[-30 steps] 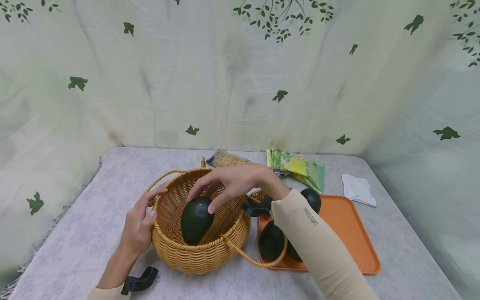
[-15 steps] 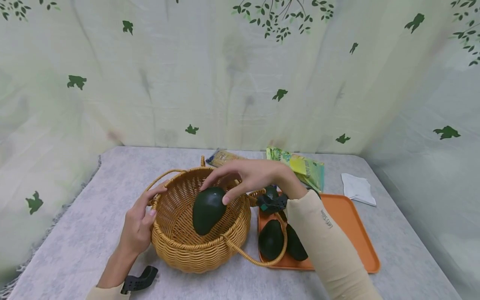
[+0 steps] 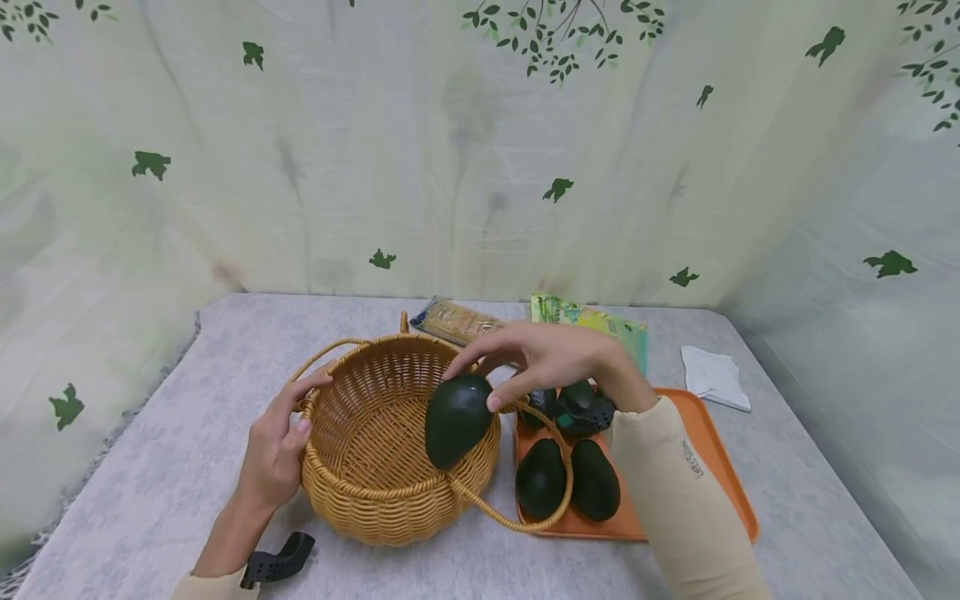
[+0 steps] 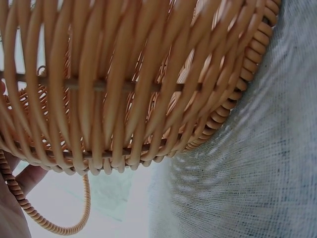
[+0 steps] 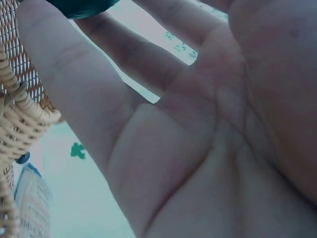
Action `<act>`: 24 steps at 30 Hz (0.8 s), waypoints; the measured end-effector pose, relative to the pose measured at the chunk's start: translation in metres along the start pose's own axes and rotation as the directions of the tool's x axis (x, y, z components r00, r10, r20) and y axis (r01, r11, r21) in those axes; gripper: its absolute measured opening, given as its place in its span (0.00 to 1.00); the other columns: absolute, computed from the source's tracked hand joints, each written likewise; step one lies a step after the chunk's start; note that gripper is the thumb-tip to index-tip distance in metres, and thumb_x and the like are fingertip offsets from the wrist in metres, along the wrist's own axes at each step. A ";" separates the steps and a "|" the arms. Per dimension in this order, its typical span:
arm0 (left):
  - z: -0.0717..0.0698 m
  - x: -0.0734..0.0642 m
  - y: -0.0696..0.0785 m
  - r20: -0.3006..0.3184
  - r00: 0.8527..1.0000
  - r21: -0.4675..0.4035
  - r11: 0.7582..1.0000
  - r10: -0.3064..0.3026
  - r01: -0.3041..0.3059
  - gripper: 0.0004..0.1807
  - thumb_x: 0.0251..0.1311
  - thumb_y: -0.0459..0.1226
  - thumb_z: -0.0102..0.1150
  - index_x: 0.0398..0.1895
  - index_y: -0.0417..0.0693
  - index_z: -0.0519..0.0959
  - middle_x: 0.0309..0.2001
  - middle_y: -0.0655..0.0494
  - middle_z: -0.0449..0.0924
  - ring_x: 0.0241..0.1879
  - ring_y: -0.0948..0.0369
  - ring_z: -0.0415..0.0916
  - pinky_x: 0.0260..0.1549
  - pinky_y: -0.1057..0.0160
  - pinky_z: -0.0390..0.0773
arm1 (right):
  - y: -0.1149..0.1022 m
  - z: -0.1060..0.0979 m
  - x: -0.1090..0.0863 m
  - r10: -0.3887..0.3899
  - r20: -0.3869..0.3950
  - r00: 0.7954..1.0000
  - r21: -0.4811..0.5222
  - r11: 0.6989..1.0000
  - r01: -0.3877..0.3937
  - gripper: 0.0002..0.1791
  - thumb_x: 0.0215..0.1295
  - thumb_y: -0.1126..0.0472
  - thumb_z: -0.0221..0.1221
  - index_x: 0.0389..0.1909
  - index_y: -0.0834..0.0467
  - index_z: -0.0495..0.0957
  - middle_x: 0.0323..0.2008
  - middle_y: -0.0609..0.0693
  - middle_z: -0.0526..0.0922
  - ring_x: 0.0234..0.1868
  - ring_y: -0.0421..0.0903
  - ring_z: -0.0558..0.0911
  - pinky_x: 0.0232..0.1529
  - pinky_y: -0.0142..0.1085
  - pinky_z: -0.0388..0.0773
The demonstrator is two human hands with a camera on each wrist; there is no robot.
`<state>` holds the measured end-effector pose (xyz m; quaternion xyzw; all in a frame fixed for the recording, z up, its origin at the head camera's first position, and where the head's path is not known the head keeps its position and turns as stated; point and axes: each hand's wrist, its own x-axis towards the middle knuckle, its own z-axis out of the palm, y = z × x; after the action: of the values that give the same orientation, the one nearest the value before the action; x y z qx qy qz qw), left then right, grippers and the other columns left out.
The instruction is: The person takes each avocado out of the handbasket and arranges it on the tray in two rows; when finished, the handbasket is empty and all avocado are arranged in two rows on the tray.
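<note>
A dark green avocado [image 3: 456, 423] is pinched between the thumb and fingers of my right hand [image 3: 536, 362], over the right side of the wicker basket [image 3: 397, 512]. In the right wrist view only the lower edge of the avocado [image 5: 81, 7] shows past the fingers. My left hand [image 3: 276, 446] grips the basket's left rim, near a raised handle. The basket's inside shows bare woven bottom. In the left wrist view the basket's woven wall [image 4: 124, 89] fills most of the picture, and part of the left hand [image 4: 29, 177] appears at its edge.
An orange tray [image 3: 708, 450] to the right holds several avocados, including one avocado [image 3: 595, 482] at its front. The basket's right handle [image 3: 566, 492] overhangs the tray. Behind lie a noodle-like packet [image 3: 453, 321], a green-yellow bag [image 3: 626, 333] and a white tissue [image 3: 715, 377].
My right hand has moved rightward with the avocado, from the basket's middle to above its right rim. The left hand stays on the rim and the basket has not visibly moved.
</note>
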<state>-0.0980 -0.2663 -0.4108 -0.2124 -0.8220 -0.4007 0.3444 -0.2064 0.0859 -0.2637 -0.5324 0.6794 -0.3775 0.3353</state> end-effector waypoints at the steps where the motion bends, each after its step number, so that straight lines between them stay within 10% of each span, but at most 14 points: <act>1: 0.000 0.000 0.000 0.000 1.000 -0.001 1.000 0.000 0.000 0.29 0.65 0.32 0.38 0.68 0.40 0.75 0.61 0.43 0.80 0.52 0.65 0.75 0.50 0.76 0.66 | 0.000 0.000 -0.003 0.008 -0.008 1.000 0.002 1.000 -0.008 0.28 0.70 0.61 0.64 0.70 0.54 0.73 0.68 0.49 0.75 0.68 0.46 0.76 0.63 0.44 0.76; 24: 0.000 0.000 -0.001 -0.008 1.000 -0.021 0.999 0.028 -0.028 0.29 0.63 0.31 0.38 0.67 0.38 0.75 0.64 0.47 0.79 0.57 0.66 0.75 0.52 0.77 0.66 | 0.012 0.012 -0.076 0.150 -0.175 0.973 -0.040 0.986 -0.159 0.27 0.70 0.58 0.65 0.69 0.45 0.75 0.65 0.44 0.78 0.63 0.45 0.80 0.56 0.45 0.80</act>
<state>-0.0989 -0.2668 -0.4112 -0.2261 -0.8133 -0.4053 0.3509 -0.1860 0.1597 -0.2761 -0.4521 0.7550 -0.3764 0.2897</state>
